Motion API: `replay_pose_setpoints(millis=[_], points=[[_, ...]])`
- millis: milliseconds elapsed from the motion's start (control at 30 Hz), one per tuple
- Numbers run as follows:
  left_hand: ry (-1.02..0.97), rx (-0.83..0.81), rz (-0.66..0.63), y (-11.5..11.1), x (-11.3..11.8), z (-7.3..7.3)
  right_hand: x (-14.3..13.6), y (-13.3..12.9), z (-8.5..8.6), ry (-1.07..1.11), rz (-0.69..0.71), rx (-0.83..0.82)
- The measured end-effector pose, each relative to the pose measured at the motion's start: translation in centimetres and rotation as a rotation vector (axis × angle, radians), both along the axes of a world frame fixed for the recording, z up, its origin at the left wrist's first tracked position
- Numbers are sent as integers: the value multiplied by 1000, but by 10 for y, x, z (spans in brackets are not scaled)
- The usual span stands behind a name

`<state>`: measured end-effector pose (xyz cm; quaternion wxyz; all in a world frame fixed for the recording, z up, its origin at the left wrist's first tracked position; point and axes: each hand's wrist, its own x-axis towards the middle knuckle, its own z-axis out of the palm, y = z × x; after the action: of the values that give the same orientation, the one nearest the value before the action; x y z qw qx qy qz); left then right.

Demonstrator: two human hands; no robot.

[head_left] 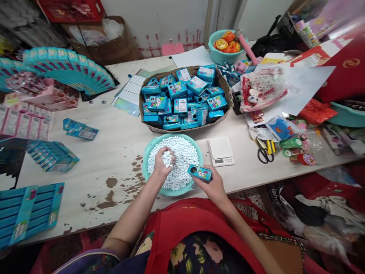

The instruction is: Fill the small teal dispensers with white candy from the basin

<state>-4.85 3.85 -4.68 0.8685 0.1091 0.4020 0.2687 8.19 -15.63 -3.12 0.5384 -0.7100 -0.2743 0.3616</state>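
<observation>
A light-green basin (146, 163) full of small white candies (185, 152) stands near the table's front edge. Over its left part, my left hand (163, 161) is cupped palm up around a heap of the white candies. My right hand (214, 185) grips a small blue tin (203, 173) at the basin's right rim, with a dark round opening at the tin's left end. Just behind the basin, a cardboard box (230, 99) holds several similar blue tins (177, 90). To the right lies a white digital scale (221, 150), its display unreadable.
Fanned blue cartons (68, 68) and stacked ones (53, 156) stand at the left. Black scissors (265, 155) and plastic bags lie at the right. A green bowl (225, 56) with orange items stands at the back. Papers (129, 93) lie left of the cardboard box.
</observation>
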Motion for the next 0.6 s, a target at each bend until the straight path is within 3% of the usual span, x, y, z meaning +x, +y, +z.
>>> replay_pose_setpoints(millis=[100,200,300,433,600], points=[[-31,139,8,-13,5,25,-19,21,-3,-260,95,25],[21,343,49,-28,11,39,-32,36,-8,-403,146,34],[97,474,108,-35,14,38,-37,44,-10,-465,141,12],[131,497,116,-35,13,33,-40,49,-6,-544,138,1],[154,575,96,-31,15,39,-42,52,0,-606,162,-12]])
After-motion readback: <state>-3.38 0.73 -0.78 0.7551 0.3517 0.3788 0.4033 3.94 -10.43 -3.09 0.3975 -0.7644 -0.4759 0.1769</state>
